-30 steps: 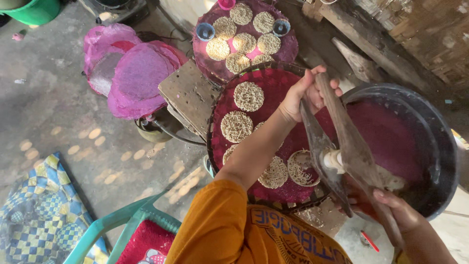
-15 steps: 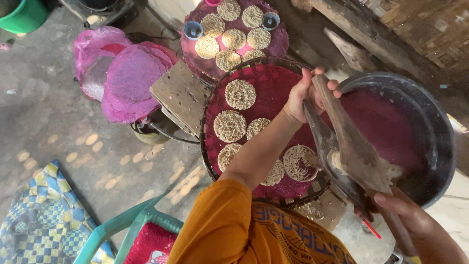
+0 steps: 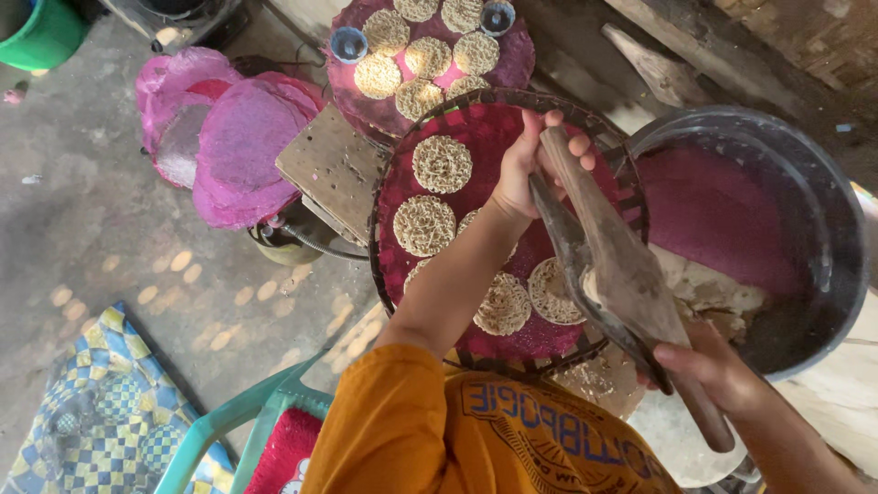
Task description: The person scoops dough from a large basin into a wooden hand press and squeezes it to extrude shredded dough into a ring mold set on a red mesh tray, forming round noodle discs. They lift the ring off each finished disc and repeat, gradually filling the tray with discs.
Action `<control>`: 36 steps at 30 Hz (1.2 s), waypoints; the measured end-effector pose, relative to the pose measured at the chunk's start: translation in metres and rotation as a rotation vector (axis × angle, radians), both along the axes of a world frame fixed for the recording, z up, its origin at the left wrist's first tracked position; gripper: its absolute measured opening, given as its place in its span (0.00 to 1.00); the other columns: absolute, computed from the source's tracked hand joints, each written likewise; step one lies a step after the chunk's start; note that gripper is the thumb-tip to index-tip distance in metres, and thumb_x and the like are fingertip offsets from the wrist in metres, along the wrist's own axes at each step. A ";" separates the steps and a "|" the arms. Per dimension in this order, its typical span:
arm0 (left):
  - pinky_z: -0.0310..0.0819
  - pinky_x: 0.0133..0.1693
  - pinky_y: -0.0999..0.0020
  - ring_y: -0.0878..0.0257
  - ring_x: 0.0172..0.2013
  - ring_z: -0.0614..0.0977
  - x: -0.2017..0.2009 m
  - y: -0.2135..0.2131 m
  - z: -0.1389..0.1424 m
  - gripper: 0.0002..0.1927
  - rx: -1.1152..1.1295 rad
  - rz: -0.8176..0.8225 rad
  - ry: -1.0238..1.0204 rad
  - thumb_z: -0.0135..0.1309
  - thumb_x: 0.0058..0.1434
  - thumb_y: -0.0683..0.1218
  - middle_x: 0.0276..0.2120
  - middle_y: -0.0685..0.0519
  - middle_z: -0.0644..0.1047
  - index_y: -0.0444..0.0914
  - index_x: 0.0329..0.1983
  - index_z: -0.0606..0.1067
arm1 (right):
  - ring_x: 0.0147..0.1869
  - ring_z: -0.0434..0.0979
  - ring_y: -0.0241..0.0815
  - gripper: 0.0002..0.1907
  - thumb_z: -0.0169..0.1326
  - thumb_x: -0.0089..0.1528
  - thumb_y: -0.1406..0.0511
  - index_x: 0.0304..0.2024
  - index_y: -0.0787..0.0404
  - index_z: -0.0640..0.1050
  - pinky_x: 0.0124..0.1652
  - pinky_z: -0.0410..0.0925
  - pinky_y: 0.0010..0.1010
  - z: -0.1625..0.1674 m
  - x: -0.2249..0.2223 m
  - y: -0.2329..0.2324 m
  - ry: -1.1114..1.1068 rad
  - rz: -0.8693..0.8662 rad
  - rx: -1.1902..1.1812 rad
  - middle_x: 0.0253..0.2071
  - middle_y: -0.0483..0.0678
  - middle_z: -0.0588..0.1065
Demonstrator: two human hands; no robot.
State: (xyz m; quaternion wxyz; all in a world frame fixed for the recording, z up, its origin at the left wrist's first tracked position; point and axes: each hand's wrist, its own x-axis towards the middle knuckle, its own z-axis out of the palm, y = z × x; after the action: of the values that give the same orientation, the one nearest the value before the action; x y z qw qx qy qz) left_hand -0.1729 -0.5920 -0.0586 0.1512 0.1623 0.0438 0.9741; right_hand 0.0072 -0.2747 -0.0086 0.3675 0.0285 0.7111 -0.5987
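Wooden press (image 3: 613,265): gripped at its upper handle by the left hand (image 3: 530,165), lower handle by the right hand (image 3: 709,366). Held above the woven tray (image 3: 393,183), right edge, beside the dark basin (image 3: 823,210). Noodle discs (image 3: 442,163) on tray.

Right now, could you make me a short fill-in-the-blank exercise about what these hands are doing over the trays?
1. Both hands hold a long wooden press; the left hand grips its ____ end.
2. The noodle discs lie on a round tray lined in ____ cloth.
3. The right hand is beside a large dark ____.
4. The sleeve is ____.

Missing words: far; pink; basin; orange
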 end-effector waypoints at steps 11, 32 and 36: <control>0.76 0.55 0.50 0.49 0.53 0.80 0.020 0.000 0.015 0.35 -0.019 -0.027 0.042 0.43 0.69 0.77 0.50 0.47 0.78 0.47 0.61 0.71 | 0.33 0.79 0.51 0.37 0.56 0.55 0.51 0.58 0.70 0.69 0.34 0.72 0.38 0.055 0.027 -0.025 -0.144 -0.118 0.052 0.32 0.62 0.78; 0.77 0.58 0.55 0.49 0.49 0.84 0.169 -0.098 0.057 0.39 -1.184 0.615 0.061 0.67 0.50 0.51 0.49 0.42 0.79 0.33 0.63 0.69 | 0.38 0.81 0.49 0.12 0.61 0.59 0.56 0.33 0.57 0.84 0.40 0.71 0.41 -0.022 -0.040 -0.064 0.732 0.053 0.849 0.35 0.47 0.79; 0.75 0.59 0.55 0.49 0.49 0.84 0.187 -0.109 0.077 0.39 -1.124 0.622 0.040 0.67 0.50 0.52 0.48 0.42 0.79 0.33 0.63 0.69 | 0.38 0.81 0.49 0.12 0.61 0.59 0.56 0.31 0.57 0.84 0.40 0.71 0.43 -0.029 -0.041 -0.060 0.693 0.120 0.899 0.35 0.47 0.78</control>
State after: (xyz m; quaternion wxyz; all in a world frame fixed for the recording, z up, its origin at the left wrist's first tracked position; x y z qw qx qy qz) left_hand 0.0141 -0.7011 0.0188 -0.0772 0.0561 0.5957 0.7975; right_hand -0.0340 -0.3348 -0.0375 0.0979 -0.0565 0.9753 -0.1896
